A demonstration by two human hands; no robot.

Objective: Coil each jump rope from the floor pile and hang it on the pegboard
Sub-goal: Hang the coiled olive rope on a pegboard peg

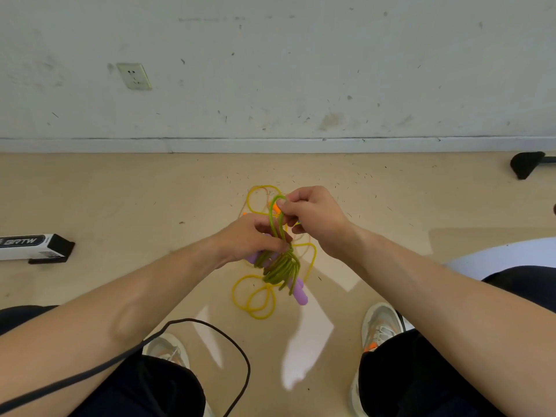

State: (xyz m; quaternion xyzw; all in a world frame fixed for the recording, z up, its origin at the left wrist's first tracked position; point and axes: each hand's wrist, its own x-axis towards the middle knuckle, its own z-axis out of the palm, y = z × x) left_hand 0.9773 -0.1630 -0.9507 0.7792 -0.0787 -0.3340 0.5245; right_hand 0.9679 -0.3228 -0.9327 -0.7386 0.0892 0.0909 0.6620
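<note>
Beige floor (120, 206) below: left hand (249, 239) grips the coiled green jump rope (281, 269), apparently against its purple handles (299, 293); right hand (313, 215) pinches the floppy top loop (273, 207)

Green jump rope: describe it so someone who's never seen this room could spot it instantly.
Above the beige floor below the pale wall, two hands meet mid-frame. The left hand and right hand hold the green jump rope, wound around purple handles. Unlike the yellow rope lying loose beneath, it is olive, bundled and lifted.
</note>
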